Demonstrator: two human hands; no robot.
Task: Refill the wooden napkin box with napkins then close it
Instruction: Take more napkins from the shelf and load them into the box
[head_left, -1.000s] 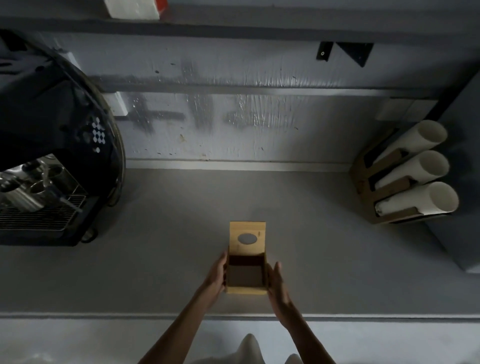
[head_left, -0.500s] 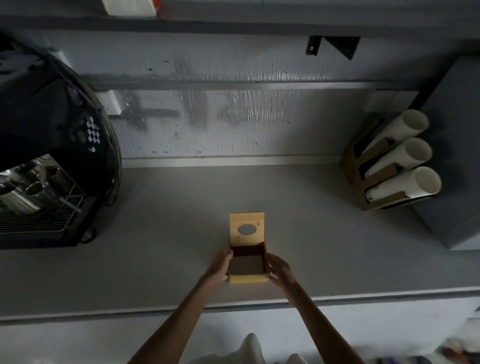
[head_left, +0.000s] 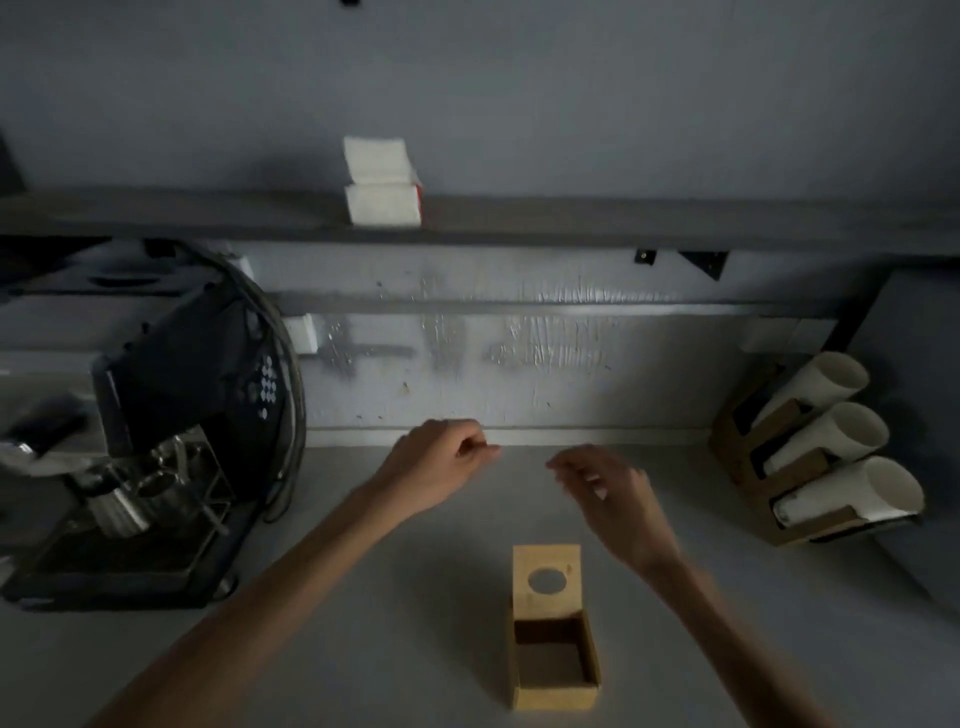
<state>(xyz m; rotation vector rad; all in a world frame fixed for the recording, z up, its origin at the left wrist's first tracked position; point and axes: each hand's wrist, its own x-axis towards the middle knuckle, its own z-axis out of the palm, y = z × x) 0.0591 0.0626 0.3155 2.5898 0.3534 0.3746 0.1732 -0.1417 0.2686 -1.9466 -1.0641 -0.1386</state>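
Note:
The wooden napkin box (head_left: 555, 691) stands open on the grey counter, near its front edge. Its lid (head_left: 546, 581), with an oval hole, leans back behind the box, and the inside looks dark. A white stack of napkins (head_left: 381, 181) sits on the shelf above, left of centre. My left hand (head_left: 435, 470) is raised above the counter, beyond the box and to its left, fingers loosely curled and holding nothing. My right hand (head_left: 613, 493) is raised beyond the box, fingers curled down, also holding nothing. Both hands are blurred.
A black espresso machine (head_left: 156, 447) fills the counter's left side. A cardboard holder with three stacks of white paper cups (head_left: 821, 447) stands at the right by the wall. A dark shelf (head_left: 571, 218) runs along the wall above.
Both hands have let go of the box's sides and risen away from it toward the wall. The view has tilted up, so the shelf with the napkins now shows.

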